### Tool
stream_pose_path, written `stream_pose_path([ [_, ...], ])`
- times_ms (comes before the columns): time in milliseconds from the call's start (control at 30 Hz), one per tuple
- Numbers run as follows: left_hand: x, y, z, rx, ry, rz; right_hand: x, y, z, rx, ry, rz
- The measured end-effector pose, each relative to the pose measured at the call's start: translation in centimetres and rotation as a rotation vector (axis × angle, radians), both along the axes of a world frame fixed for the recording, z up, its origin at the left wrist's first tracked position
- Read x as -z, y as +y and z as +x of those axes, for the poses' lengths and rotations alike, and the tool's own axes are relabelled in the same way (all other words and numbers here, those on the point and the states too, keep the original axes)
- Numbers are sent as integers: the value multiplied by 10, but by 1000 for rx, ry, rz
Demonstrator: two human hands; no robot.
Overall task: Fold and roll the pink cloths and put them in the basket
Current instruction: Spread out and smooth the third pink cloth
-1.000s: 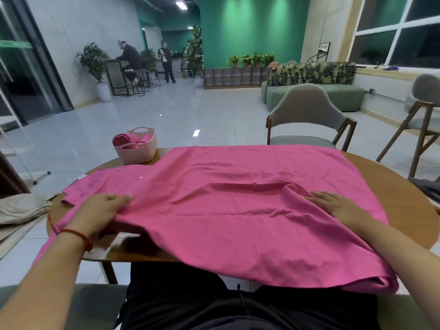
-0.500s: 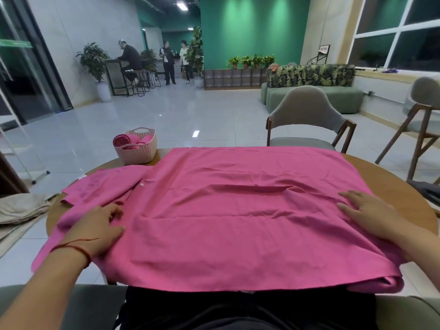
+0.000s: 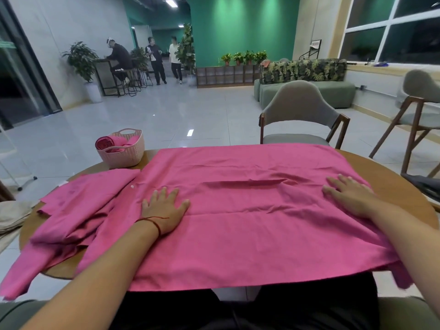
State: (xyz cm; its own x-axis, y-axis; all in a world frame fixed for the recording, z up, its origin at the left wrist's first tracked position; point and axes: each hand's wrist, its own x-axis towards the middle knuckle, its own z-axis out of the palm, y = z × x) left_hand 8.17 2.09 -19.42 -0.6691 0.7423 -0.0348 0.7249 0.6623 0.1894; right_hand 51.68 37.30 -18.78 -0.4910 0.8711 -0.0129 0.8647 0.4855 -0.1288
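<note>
A large pink cloth (image 3: 250,210) lies spread over the round wooden table (image 3: 400,186), its near edge hanging over the table's front. My left hand (image 3: 164,208) presses flat on the cloth's left part with fingers spread. My right hand (image 3: 350,195) rests flat on its right part. More pink cloth (image 3: 78,217) lies bunched at the left, one end drooping off the table. A pale pink woven basket (image 3: 123,152) stands at the table's far left and holds a rolled pink cloth (image 3: 108,142).
A grey chair (image 3: 302,115) stands behind the table and another chair (image 3: 419,115) at the far right. Beige fabric (image 3: 12,215) lies at the left edge. Dark fabric (image 3: 423,186) lies at the right rim. Three people (image 3: 152,58) are far back.
My left hand slid right, onto the cloth's middle-left. My right hand moved right toward the cloth's edge. The cloth lies flatter, with the big ridge gone.
</note>
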Motion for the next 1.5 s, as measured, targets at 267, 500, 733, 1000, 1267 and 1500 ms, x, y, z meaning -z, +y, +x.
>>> stream_pose_path([
  [267, -3, 14, -15, 72, 3, -36, -39, 0, -16, -49, -9, 31],
  [500, -1, -23, -24, 118, 15, -88, -38, -92, 11, -210, -94, -166],
  [733, 2, -61, 0, 103, -15, -102, -16, -184, 56, -227, -68, -126],
  [1000, 1, -124, 30, 298, -38, -95, -4, -201, 95, -319, -25, -39],
  [1267, -2, -185, 7, 477, -68, 28, 7, -197, 155, 0, 361, 162],
  [1500, -26, -206, 5, 322, -163, 274, 8, -151, 192, 121, 450, 170],
])
